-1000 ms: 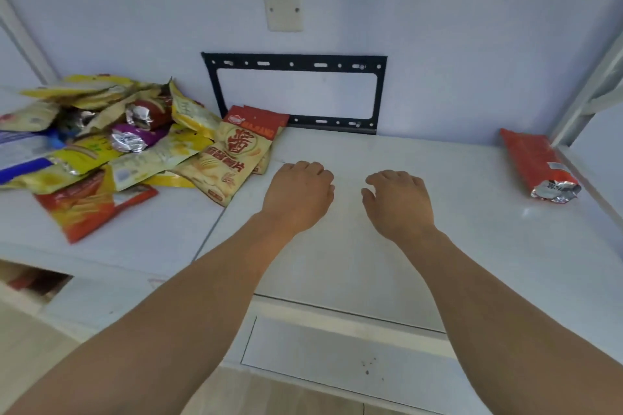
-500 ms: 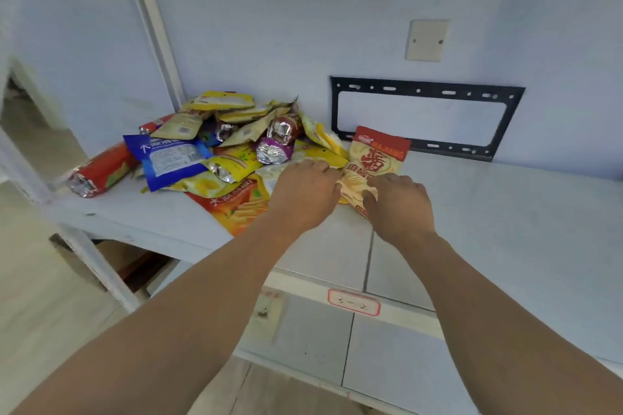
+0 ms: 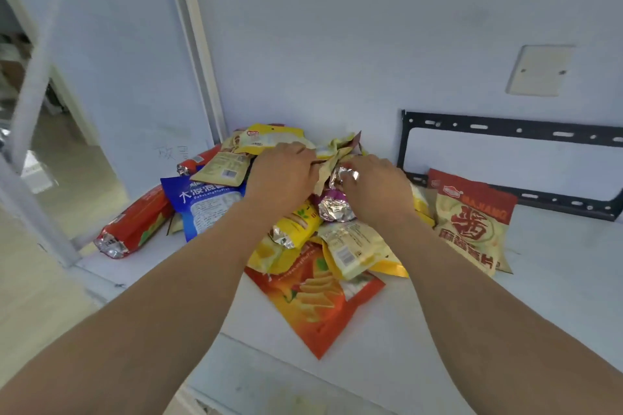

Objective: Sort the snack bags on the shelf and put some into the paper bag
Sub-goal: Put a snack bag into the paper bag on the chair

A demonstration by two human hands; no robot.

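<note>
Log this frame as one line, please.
stage: sorting | left hand: on snack pile | right hand: on pile | grip: unclear | paper bag: not visible

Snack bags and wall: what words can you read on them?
"MAJIANG", roughly, in small blurred letters, plus a big red "酱": red-topped chip bag.
"大波浪", with blurred "DaBoLangShuPian" beneath: blue bag.
"放" and a second unclear character: scribble on the wall panel.
Other bags' print: too small or blurred.
</note>
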